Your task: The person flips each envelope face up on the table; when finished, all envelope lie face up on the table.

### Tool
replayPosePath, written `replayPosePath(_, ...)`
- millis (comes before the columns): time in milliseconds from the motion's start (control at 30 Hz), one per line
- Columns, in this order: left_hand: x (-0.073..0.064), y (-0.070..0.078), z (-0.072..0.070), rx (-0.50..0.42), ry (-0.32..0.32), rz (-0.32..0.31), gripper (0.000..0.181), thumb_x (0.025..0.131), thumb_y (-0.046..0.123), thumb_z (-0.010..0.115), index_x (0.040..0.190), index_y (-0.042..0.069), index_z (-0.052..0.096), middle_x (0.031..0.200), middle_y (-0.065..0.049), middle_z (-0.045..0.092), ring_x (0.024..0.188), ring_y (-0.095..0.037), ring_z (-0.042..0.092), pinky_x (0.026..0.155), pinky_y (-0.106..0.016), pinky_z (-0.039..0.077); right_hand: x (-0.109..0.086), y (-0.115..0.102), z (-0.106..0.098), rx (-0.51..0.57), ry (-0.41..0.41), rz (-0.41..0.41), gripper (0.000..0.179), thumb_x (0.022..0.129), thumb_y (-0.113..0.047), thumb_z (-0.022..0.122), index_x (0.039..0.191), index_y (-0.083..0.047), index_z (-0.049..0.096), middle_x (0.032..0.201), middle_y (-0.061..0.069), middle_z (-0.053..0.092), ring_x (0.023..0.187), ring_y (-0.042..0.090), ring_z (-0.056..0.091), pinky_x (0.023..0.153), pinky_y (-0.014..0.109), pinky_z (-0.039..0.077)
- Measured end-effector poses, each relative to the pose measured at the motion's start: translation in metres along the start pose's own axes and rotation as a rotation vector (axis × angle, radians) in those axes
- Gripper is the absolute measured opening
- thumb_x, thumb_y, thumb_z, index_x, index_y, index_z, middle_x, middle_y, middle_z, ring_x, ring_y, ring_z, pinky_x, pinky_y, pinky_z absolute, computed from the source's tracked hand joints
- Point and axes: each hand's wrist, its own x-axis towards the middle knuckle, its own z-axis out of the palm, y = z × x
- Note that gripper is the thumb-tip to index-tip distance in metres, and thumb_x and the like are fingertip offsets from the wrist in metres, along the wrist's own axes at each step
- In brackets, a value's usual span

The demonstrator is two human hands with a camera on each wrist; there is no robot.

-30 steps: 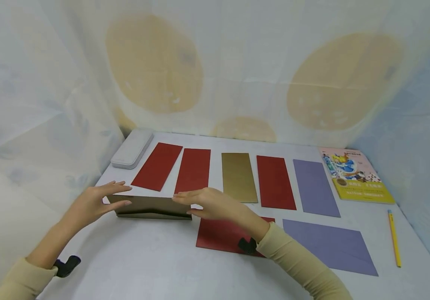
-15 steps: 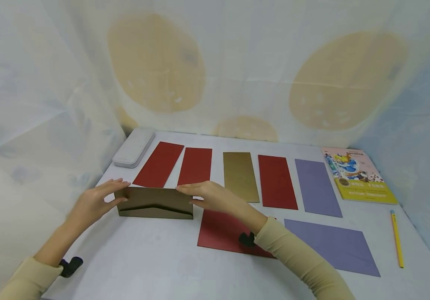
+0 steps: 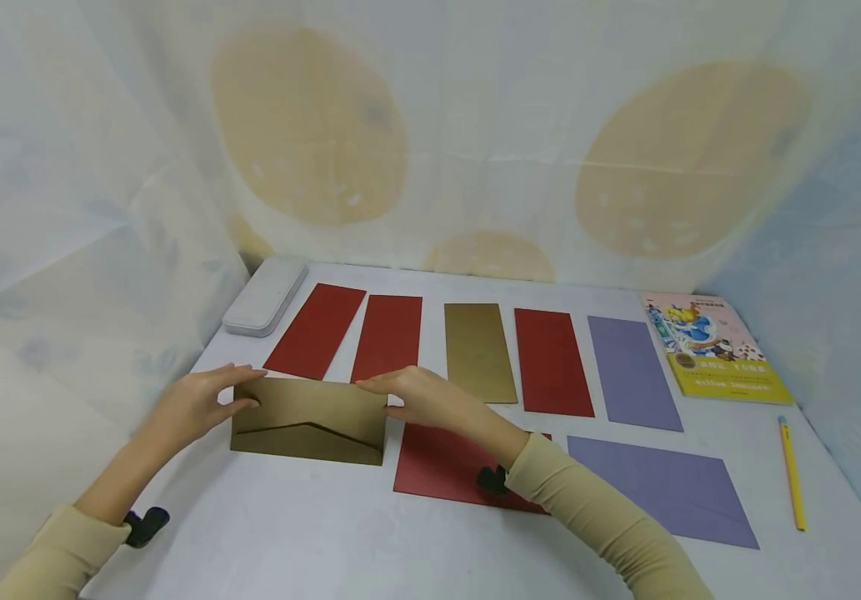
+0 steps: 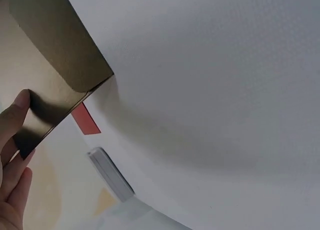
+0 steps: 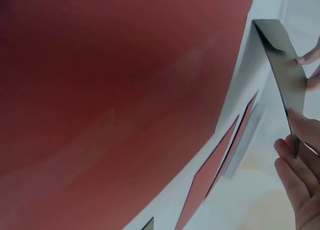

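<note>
A gold envelope (image 3: 310,403) stands tilted up at the front left, its pointed flap side facing me. My left hand (image 3: 184,410) pinches its upper left corner, thumb on the near face and fingers behind, as the left wrist view also shows. At the upper right corner, my right hand (image 3: 430,403) pinches the same envelope. The right wrist view shows the envelope (image 5: 290,70) nearly edge-on between both hands. Below my right forearm lies a red envelope (image 3: 453,471), partly covered by that arm.
Behind stand a row of flat envelopes: two red ones (image 3: 315,329) (image 3: 388,337), a gold one (image 3: 479,350), another red one (image 3: 553,362) and a purple one (image 3: 634,371). A second purple envelope (image 3: 663,492), a pencil (image 3: 792,475), a book (image 3: 715,346) and a white case (image 3: 265,296) lie around.
The gold envelope has tilted, its lower edge coming toward me, so more of the flap side shows. Both hands stay at its upper corners, with only small shifts.
</note>
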Motion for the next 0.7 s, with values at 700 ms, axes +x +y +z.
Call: replayPosePath(700, 0.003, -0.023, 0.024, -0.185, -0.446, -0.204, 0.041, 0.069, 0.020, 0.087, 0.107, 0.009, 0.075, 0.099, -0.001, 0.073, 0.092, -0.021, 0.067, 0.080, -0.041, 0.053, 0.004, 0.005, 0.018, 0.109, -0.211, 0.092, 0.045, 0.083, -0.012, 0.077, 0.125, -0.003, 0.064, 0.112, 0.002, 0.070, 0.091, 0.006, 0.064, 0.081, 0.013, 0.046)
